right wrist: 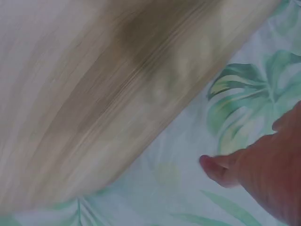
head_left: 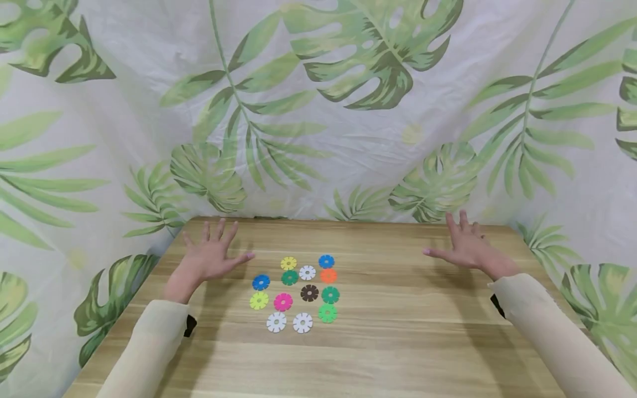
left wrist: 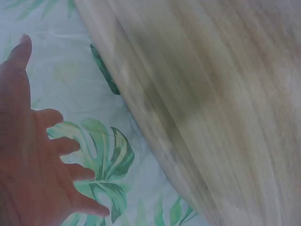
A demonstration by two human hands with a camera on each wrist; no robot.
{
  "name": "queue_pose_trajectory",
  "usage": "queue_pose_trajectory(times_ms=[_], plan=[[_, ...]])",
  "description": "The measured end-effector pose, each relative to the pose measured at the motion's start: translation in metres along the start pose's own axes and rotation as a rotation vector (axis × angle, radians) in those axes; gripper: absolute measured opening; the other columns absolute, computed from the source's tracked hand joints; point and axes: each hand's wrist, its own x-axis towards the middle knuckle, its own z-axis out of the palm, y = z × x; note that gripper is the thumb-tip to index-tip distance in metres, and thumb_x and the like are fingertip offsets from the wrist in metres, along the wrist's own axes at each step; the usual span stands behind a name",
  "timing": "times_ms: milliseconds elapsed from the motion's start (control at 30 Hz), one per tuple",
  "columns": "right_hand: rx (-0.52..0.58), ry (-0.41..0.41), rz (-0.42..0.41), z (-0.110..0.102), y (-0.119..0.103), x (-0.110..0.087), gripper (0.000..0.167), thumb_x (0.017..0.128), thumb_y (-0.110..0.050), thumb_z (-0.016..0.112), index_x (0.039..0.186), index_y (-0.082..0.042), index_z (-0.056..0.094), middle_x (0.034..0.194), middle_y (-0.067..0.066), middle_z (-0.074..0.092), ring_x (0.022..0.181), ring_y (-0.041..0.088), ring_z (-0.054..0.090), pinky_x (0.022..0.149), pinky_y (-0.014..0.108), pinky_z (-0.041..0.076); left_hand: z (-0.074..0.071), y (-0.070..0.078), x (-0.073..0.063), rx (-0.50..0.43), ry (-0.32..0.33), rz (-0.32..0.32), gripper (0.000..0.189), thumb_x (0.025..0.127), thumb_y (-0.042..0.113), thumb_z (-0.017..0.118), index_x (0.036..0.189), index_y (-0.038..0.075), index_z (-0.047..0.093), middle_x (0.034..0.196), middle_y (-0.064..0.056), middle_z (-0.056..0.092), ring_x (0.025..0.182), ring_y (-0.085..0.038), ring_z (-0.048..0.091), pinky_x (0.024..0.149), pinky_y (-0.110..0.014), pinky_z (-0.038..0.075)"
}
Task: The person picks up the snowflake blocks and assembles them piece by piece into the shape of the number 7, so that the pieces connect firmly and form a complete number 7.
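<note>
Several flat, notched plastic discs lie spread out on the wooden table point(head_left: 388, 337), left of its middle. Among them are a dark brown disc point(head_left: 309, 293), a pink disc point(head_left: 283, 302), an orange disc point(head_left: 328, 275) and a yellow disc point(head_left: 288, 263). Blue, green and white ones lie around these. To the left of the discs is my left hand point(head_left: 211, 260), fingers spread and holding nothing. My right hand point(head_left: 468, 249) is well off to their right, also with spread fingers and no object. Each wrist view shows its own hand beside the table's edge, with no disc in sight.
A pale curtain point(head_left: 278, 182) printed with green leaves hangs behind the table and along its sides. The table's far edge point(head_left: 348, 222) runs close to it. Shadows of both arms fall on the tabletop.
</note>
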Motion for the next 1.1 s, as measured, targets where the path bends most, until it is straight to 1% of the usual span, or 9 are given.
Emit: queue_pose_trajectory(times_ms=[167,233,300,367,433,567,667,833,1100], plan=[[0.112,0.028,-0.105,-0.010,-0.020,-0.003,0.111,0.099,-0.066,0.060,0.162,0.012,0.013,0.163,0.046,0.019,0.147,0.065,0.030,0.116,0.076,0.035,-0.006,0.008,-0.005,-0.118,0.054,0.032,0.103,0.100,0.080,0.037,0.168,0.004,0.017,0.167,-0.034,0.029,0.150,-0.061,0.032,0.115,-0.081,0.032],[0.138,0.047,-0.153,-0.011,-0.030,-0.003,0.097,0.101,-0.057,0.063,0.158,0.013,0.029,0.156,0.043,0.039,0.140,0.058,0.045,0.112,0.070,0.044,-0.007,0.011,-0.006,-0.189,0.071,0.065,0.094,0.104,0.070,0.044,0.163,-0.002,0.029,0.151,-0.036,0.049,0.133,-0.056,0.055,0.105,-0.070,0.049],[0.158,0.053,-0.191,-0.010,-0.041,-0.004,0.085,0.101,-0.050,0.066,0.153,0.011,0.040,0.146,0.039,0.053,0.128,0.053,0.060,0.103,0.064,0.054,-0.008,0.014,-0.008,-0.252,0.066,0.097,0.083,0.106,0.059,0.052,0.156,-0.006,0.041,0.128,-0.031,0.065,0.108,-0.044,0.067,0.090,-0.058,0.057],[0.193,0.049,-0.217,-0.007,-0.050,-0.003,0.075,0.101,-0.045,0.068,0.149,0.009,0.049,0.138,0.035,0.061,0.116,0.046,0.068,0.095,0.058,0.059,-0.007,0.018,-0.009,-0.290,0.060,0.129,0.070,0.106,0.049,0.058,0.147,-0.008,0.053,0.102,-0.018,0.069,0.084,-0.028,0.064,0.075,-0.043,0.055],[0.221,0.044,-0.238,-0.002,-0.058,-0.002,0.068,0.100,-0.042,0.070,0.145,0.007,0.055,0.131,0.030,0.067,0.112,0.040,0.071,0.092,0.053,0.061,-0.006,0.021,-0.011,-0.326,0.039,0.149,0.060,0.105,0.042,0.063,0.139,-0.008,0.060,0.083,-0.008,0.062,0.070,-0.018,0.053,0.065,-0.034,0.047],[0.263,0.035,-0.265,0.009,-0.071,0.002,0.061,0.099,-0.039,0.073,0.140,0.004,0.061,0.121,0.021,0.073,0.104,0.029,0.073,0.087,0.045,0.062,-0.001,0.027,-0.013,-0.375,-0.002,0.161,0.043,0.105,0.033,0.065,0.126,-0.004,0.068,0.070,-0.001,0.050,0.059,-0.014,0.044,0.058,-0.028,0.038],[0.292,0.035,-0.285,0.017,-0.081,0.007,0.056,0.098,-0.037,0.074,0.137,0.003,0.064,0.115,0.015,0.075,0.099,0.024,0.073,0.083,0.039,0.062,0.005,0.030,-0.014,-0.404,-0.027,0.168,0.030,0.104,0.028,0.066,0.115,0.001,0.072,0.069,-0.001,0.049,0.058,-0.013,0.043,0.056,-0.028,0.038],[0.360,0.019,-0.318,0.031,-0.102,0.010,0.049,0.096,-0.031,0.077,0.130,0.002,0.067,0.108,0.011,0.075,0.092,0.018,0.072,0.077,0.032,0.059,0.013,0.035,-0.016,-0.439,-0.059,0.193,0.018,0.101,0.022,0.070,0.105,0.005,0.072,0.082,-0.002,0.062,0.072,-0.013,0.052,0.064,-0.026,0.045],[0.431,-0.019,-0.333,0.058,-0.136,0.018,0.045,0.094,-0.025,0.079,0.127,0.004,0.068,0.106,0.010,0.075,0.092,0.016,0.071,0.080,0.032,0.060,0.018,0.038,-0.018,-0.485,-0.107,0.234,0.028,0.094,0.024,0.080,0.109,0.003,0.070,0.096,-0.005,0.067,0.085,-0.016,0.057,0.074,-0.027,0.051]])
